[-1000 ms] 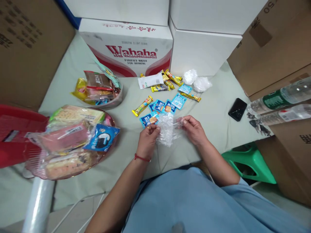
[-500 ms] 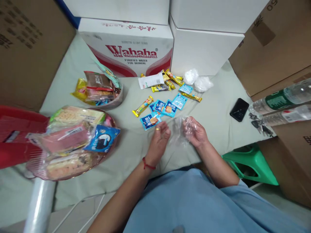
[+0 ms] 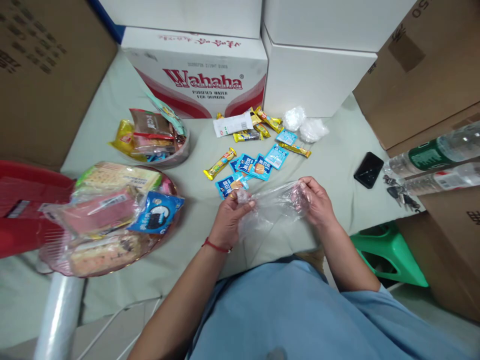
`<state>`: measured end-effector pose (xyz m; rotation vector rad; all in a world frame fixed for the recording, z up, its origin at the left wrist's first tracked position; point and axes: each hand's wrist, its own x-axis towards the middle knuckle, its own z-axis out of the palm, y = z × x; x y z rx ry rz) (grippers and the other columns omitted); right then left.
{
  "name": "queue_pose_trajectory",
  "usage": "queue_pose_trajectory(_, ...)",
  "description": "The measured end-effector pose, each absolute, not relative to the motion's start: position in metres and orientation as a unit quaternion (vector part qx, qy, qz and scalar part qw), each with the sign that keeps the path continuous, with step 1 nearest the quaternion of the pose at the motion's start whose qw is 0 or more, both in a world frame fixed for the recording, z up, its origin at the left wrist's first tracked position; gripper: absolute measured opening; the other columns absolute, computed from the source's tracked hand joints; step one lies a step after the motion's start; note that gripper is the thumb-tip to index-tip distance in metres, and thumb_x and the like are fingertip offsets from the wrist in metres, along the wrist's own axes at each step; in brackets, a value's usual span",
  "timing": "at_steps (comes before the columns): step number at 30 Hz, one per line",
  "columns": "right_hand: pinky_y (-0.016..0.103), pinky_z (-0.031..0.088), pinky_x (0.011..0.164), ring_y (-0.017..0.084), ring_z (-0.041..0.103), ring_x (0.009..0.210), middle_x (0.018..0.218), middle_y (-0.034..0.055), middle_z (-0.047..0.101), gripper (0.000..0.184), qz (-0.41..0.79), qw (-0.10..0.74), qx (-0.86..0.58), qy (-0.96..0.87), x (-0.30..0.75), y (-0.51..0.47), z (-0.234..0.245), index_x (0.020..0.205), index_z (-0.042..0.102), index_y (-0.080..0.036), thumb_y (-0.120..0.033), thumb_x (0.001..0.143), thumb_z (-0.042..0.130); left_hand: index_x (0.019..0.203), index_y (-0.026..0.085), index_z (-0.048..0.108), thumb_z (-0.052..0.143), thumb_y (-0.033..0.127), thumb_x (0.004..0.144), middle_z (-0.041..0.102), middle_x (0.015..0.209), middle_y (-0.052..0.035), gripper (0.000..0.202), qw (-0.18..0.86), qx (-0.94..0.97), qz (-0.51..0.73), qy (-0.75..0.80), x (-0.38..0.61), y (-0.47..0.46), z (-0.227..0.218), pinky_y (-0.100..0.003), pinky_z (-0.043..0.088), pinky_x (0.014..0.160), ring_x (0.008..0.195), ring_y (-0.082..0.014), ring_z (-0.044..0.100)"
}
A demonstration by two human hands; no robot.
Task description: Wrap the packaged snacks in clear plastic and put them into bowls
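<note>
A clear plastic bag [image 3: 275, 205] is stretched between my two hands above the cloth-covered table. My left hand [image 3: 230, 215], with a red string at its wrist, is closed on the bag's left side. On the other side my right hand [image 3: 318, 202] grips the opposite edge, fingers pinched. Just beyond the bag lie several blue snack packets [image 3: 245, 167], one partly behind my left fingers. A yellow-wrapped snack bar [image 3: 220, 164] rests beside them. Farther back, more yellow bars and a white packet [image 3: 233, 124] lie near two crumpled clear plastic bundles [image 3: 313, 130].
At left stand a pink basket [image 3: 112, 270] and a smaller bowl [image 3: 176, 159], both full of packaged snacks. White cartons [image 3: 198, 75] line the back. A black phone [image 3: 369, 170], keys [image 3: 403, 197] and plastic bottles [image 3: 435, 152] are at right, with a green stool [image 3: 397, 265] below.
My left hand has closed on the bag, having been open beside it. My right hand has moved slightly right, and the bag is now spread wider between both hands.
</note>
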<state>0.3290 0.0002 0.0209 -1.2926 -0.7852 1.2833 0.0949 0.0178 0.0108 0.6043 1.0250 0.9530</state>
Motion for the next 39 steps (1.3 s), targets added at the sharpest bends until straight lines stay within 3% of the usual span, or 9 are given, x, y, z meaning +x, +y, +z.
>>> queue_pose_trajectory(7,0.025,0.039,0.040,0.011,0.046,0.043,0.058,-0.0062,0.055,0.032,0.456,0.508,-0.617,-0.392,0.351,0.007,0.019,0.086,0.062,-0.024,-0.054,0.082,0.075,0.096,0.019,0.059,0.091,0.032,0.052,0.061,0.082,0.0038,0.056,0.573,0.334,0.465,0.587,0.045,0.029,0.001,-0.024,0.047,0.069,0.074,-0.0121,0.058)
queue_pose_trajectory(12,0.022,0.036,0.038,0.010,0.048,0.044,0.059,-0.0067,0.057,0.040,0.502,0.529,-0.611,-0.309,0.350,0.009,0.030,0.085,0.060,-0.024,-0.051,0.070,0.085,0.096,0.020,0.062,0.080,0.034,0.074,0.060,0.088,0.0008,0.032,0.306,0.494,0.464,0.669,0.044,0.005,0.011,-0.027,0.047,0.070,0.078,-0.0142,0.057)
queue_pose_trajectory(15,0.022,0.049,0.048,0.012,0.061,0.056,0.069,-0.0054,0.064,0.049,0.538,0.541,-0.582,-0.281,0.330,0.008,0.040,0.092,0.059,-0.024,-0.047,0.064,0.092,0.097,0.021,0.062,0.068,0.039,0.091,0.062,0.092,-0.0017,0.020,0.382,0.615,0.456,0.517,0.084,-0.018,0.025,-0.029,0.051,0.075,0.083,-0.0150,0.060)
queue_pose_trajectory(20,0.029,0.062,0.076,0.015,0.071,0.081,0.092,-0.0025,0.071,0.057,0.562,0.551,-0.512,-0.344,0.292,0.004,0.063,0.109,0.059,-0.027,-0.037,0.065,0.094,0.111,0.022,0.061,0.078,0.050,0.082,0.064,0.116,-0.0084,0.043,0.505,0.563,0.489,0.435,0.144,-0.016,0.030,-0.036,0.056,0.090,0.111,-0.0229,0.063)
queue_pose_trajectory(23,0.028,0.062,0.074,0.014,0.070,0.082,0.094,-0.0022,0.069,0.055,0.541,0.530,-0.510,-0.408,0.294,0.004,0.075,0.116,0.058,-0.028,-0.035,0.072,0.090,0.096,0.021,0.065,0.071,0.049,0.089,0.069,0.105,-0.0059,0.029,0.563,0.478,0.500,0.452,0.141,0.001,0.029,-0.035,0.054,0.092,0.104,-0.0210,0.066)
queue_pose_trajectory(26,0.028,0.061,0.066,0.015,0.068,0.079,0.092,-0.0013,0.068,0.054,0.527,0.497,-0.522,-0.450,0.316,0.009,0.089,0.122,0.057,-0.027,-0.035,0.077,0.085,0.089,0.020,0.064,0.079,0.049,0.082,0.071,0.101,-0.0034,0.033,0.621,0.394,0.507,0.449,0.119,0.013,0.038,-0.035,0.053,0.095,0.103,-0.0201,0.067)
queue_pose_trajectory(30,0.024,0.052,0.054,0.013,0.063,0.067,0.085,-0.0003,0.069,0.048,0.567,0.408,-0.513,-0.499,0.352,0.015,0.118,0.121,0.062,-0.023,-0.036,0.081,0.083,0.084,0.021,0.056,0.087,0.046,0.073,0.066,0.086,0.0022,0.042,0.700,0.293,0.486,0.434,0.091,0.016,0.068,-0.030,0.056,0.077,0.077,-0.0137,0.066)
queue_pose_trajectory(35,0.020,0.034,0.045,0.007,0.046,0.052,0.077,-0.0015,0.066,0.039,0.608,0.328,-0.485,-0.536,0.377,0.042,0.134,0.115,0.071,-0.019,-0.040,0.083,0.081,0.085,0.021,0.057,0.081,0.048,0.079,0.060,0.077,0.0030,0.037,0.726,0.346,0.399,0.439,0.082,0.025,0.086,-0.022,0.044,0.052,0.057,-0.0087,0.051)
queue_pose_trajectory(39,0.025,0.047,0.061,0.012,0.055,0.068,0.083,0.0006,0.067,0.040,0.515,0.394,-0.553,-0.524,0.382,0.074,0.098,0.109,0.071,-0.019,-0.043,0.078,0.082,0.081,0.022,0.052,0.067,0.054,0.081,0.062,0.079,0.0012,0.036,0.620,0.401,0.373,0.562,0.091,0.051,0.049,-0.022,0.041,0.048,0.055,-0.0101,0.052)
